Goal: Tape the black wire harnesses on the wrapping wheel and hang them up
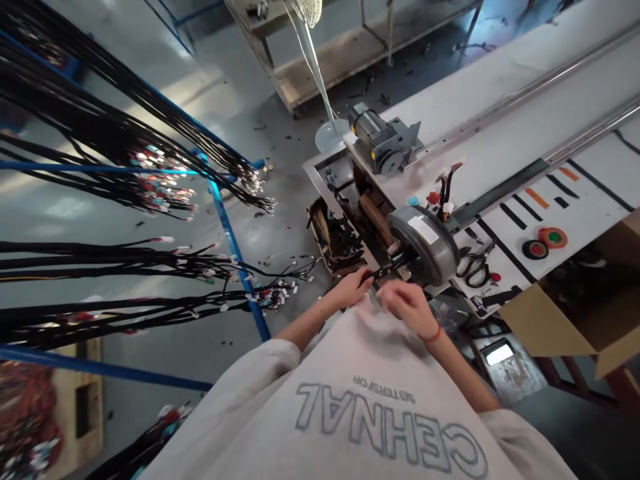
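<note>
My left hand is closed around a black cable bundle at the near end of the bench. The bundle runs from my fingers to a round grey machine housing with a white label on it. Just right of it, close to my shirt, my right hand has its fingers curled in. Whatever it may grip is hidden. Wires with red, white and blue connectors stick up behind the housing. Black-handled scissors lie on the bench right of the housing.
Bundles of black wire harnesses hang over a blue rack on the left. The bench carries a motor, tape rolls and strips. An open cardboard box is at right, a bin below the bench end.
</note>
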`<move>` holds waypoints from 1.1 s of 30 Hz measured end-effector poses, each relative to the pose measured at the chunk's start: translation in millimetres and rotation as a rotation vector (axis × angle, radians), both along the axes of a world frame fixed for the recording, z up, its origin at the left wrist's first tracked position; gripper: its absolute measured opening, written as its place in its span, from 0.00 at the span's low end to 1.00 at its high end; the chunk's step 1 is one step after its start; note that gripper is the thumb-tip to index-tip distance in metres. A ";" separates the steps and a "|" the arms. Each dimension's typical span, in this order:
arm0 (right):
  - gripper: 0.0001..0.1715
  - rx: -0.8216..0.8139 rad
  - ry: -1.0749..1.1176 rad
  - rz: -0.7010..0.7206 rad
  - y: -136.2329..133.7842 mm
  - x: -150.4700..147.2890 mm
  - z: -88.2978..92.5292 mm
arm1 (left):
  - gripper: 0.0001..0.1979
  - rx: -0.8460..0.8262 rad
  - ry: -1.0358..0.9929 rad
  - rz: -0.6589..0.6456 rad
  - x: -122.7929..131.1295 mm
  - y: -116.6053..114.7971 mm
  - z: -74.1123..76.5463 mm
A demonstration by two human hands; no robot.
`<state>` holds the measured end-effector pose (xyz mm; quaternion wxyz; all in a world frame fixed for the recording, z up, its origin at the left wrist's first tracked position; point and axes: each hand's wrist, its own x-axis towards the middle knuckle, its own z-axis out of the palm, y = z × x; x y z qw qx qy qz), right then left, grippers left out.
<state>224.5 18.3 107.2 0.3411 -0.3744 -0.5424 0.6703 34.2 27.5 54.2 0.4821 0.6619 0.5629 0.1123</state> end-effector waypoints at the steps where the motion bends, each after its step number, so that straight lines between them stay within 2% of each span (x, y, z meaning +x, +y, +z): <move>1: 0.19 0.065 0.038 0.173 -7.2 3.4 10.1 | 0.13 0.034 -0.068 0.009 2.4 1.2 0.2; 2: 0.18 0.086 0.046 0.286 -14.6 6.8 15.3 | 0.15 0.068 -0.133 0.006 5.9 3.7 0.0; 3: 0.17 0.068 0.015 0.302 -20.7 9.9 14.8 | 0.18 0.088 -0.179 -0.008 10.1 7.4 -0.6; 4: 0.17 0.018 -0.048 0.212 -24.6 12.3 8.7 | 0.22 0.087 -0.205 -0.021 14.4 12.2 -1.7; 5: 0.18 -0.052 -0.123 0.057 -25.8 14.1 -2.2 | 0.24 0.056 -0.219 -0.026 18.3 17.8 -3.1; 7: 0.20 -0.195 -0.214 -0.274 -20.4 15.7 -31.7 | 0.25 -0.100 -0.262 -0.029 22.8 29.3 -6.1; 8: 0.23 -0.252 -0.211 -0.371 -14.8 15.4 -46.7 | 0.24 -0.209 -0.302 -0.041 23.0 34.1 -7.4; 10: 0.30 -0.347 -0.128 -0.402 -1.8 12.4 -70.2 | 0.26 -0.425 -0.404 -0.094 19.8 40.0 -9.0; 13: 0.32 -0.472 0.013 -0.326 14.0 6.1 -83.8 | 0.32 -0.591 -0.528 -0.088 11.4 40.5 -9.9; 16: 0.32 -0.447 0.030 -0.346 20.6 5.4 -81.9 | 0.33 -0.667 -0.545 -0.018 4.8 40.5 -10.5; 20: 0.31 -0.449 -0.068 -0.338 23.4 8.8 -80.5 | 0.35 -0.691 -0.443 -0.066 4.2 51.3 -9.9; 22: 0.33 -0.468 -0.108 -0.313 26.0 8.0 -84.2 | 0.38 -0.641 -0.378 -0.106 9.4 59.8 -9.3; 25: 0.36 -0.397 -0.151 -0.300 31.2 4.0 -90.4 | 0.39 -0.553 -0.345 -0.141 23.7 70.2 -9.8; 27: 0.37 -0.353 -0.163 -0.299 34.1 0.0 -88.6 | 0.39 -0.560 -0.351 -0.147 34.0 73.0 -11.5; 30: 0.36 -0.296 -0.163 -0.295 32.8 -5.2 -66.2 | 0.38 -0.615 -0.358 -0.111 42.5 71.0 -16.4; 33: 0.34 -0.129 -0.070 -0.158 13.9 4.8 -20.3 | 0.37 -0.589 -0.370 -0.005 41.0 67.9 -23.2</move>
